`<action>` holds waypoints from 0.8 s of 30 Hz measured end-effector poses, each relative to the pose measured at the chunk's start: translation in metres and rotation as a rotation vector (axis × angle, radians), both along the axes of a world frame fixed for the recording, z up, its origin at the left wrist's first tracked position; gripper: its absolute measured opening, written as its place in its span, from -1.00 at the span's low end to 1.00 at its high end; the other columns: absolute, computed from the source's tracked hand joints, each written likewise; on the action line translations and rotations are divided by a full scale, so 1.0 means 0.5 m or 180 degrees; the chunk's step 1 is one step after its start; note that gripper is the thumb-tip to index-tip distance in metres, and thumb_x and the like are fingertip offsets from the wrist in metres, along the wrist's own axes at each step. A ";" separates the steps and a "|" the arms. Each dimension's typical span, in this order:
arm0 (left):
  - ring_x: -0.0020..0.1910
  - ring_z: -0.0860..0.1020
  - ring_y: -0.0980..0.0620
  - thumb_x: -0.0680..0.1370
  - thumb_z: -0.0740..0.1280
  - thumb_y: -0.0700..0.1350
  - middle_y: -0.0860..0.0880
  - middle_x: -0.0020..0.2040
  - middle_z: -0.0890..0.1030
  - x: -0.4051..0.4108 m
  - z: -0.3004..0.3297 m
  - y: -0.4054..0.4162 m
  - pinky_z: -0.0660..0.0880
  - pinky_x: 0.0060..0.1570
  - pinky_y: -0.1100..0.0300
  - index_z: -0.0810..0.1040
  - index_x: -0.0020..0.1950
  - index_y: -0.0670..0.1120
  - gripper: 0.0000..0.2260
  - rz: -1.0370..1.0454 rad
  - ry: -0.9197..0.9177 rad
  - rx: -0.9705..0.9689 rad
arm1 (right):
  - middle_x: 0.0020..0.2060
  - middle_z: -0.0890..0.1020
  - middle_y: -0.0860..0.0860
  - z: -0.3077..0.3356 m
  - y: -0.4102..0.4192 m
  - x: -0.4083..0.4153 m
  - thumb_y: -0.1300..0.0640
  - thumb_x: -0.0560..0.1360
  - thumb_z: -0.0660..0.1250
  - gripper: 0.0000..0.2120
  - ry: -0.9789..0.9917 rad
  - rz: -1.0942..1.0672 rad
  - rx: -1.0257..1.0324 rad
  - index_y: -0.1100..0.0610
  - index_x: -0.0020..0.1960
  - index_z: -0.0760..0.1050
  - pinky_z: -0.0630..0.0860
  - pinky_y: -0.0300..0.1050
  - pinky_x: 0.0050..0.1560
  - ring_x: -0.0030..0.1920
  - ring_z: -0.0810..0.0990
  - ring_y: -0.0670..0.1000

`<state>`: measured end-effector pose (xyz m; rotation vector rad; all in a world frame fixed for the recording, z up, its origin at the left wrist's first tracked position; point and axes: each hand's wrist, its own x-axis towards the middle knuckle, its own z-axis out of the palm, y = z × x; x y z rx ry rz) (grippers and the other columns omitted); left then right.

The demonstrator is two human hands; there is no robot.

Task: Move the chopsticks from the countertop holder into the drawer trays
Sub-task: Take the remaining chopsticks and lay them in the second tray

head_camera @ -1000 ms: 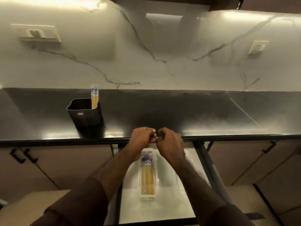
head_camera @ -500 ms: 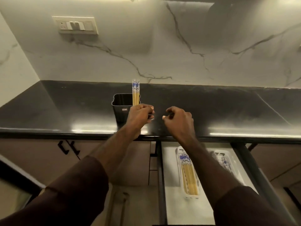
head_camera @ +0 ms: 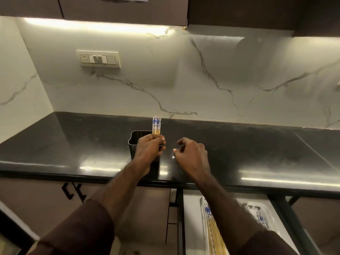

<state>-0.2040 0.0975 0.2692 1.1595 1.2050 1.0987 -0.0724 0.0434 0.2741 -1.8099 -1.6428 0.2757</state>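
Support surface: black polished countertop [head_camera: 257, 150], running left to right against a white marble-veined wall. Under-cabinet light glares along its front edge. Directly on it: one black holder [head_camera: 135, 142], upright, at about 9 o'clock from the counter's centre, near the front edge. Below at 5 o'clock, an open drawer [head_camera: 191, 227] carries two white trays [head_camera: 203, 214], side by side, chopsticks lying in each.
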 end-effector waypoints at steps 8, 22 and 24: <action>0.04 0.63 -0.12 0.58 0.29 -0.23 -0.17 0.06 0.66 -0.013 -0.017 0.058 0.56 0.14 -0.04 0.61 0.06 -0.14 -0.87 0.0152 0.0081 -0.0010 | -0.02 0.66 0.01 -0.006 0.064 -0.015 0.11 0.55 0.34 -0.65 0.0064 0.0186 -0.0033 0.10 0.32 0.47 0.41 -0.44 -0.29 -0.26 0.58 -0.16; -0.10 0.59 0.12 0.54 0.38 -0.19 0.01 -0.04 0.63 -0.020 -0.082 0.361 0.58 -0.03 0.11 0.55 0.21 -0.10 -0.76 0.0223 0.1009 0.0330 | -0.01 0.67 0.02 -0.078 0.284 -0.051 0.12 0.54 0.34 -0.71 0.0209 -0.0126 -0.0272 0.08 0.26 0.50 0.52 -0.28 -0.10 -0.07 0.65 -0.07; -0.14 0.56 0.17 0.54 0.38 -0.20 0.03 -0.04 0.61 -0.009 -0.094 0.398 0.50 -0.18 0.26 0.52 0.26 -0.11 -0.71 0.0196 0.1096 0.0355 | -0.02 0.67 0.03 -0.088 0.307 -0.053 0.12 0.54 0.34 -0.71 0.0192 -0.0176 -0.0322 0.08 0.26 0.50 0.52 -0.28 -0.12 -0.08 0.65 -0.07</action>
